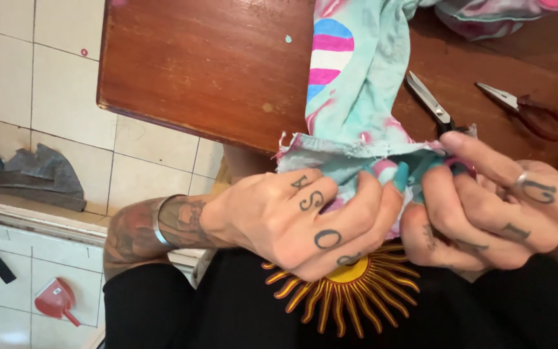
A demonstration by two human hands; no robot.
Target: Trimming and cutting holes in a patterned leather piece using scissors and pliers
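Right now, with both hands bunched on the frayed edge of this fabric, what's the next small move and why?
Probably spread the left hand and right hand slightly apart to flatten the printed turquoise fabric. Its frayed edge is crumpled between the fingers at the wooden table's edge, so the hem can't be seen. The scissors lie untouched nearby.

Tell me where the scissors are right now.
In the head view, the scissors lie on the wooden table, upper right, between the pastel fabric and the red-handled pliers, just above the right hand.
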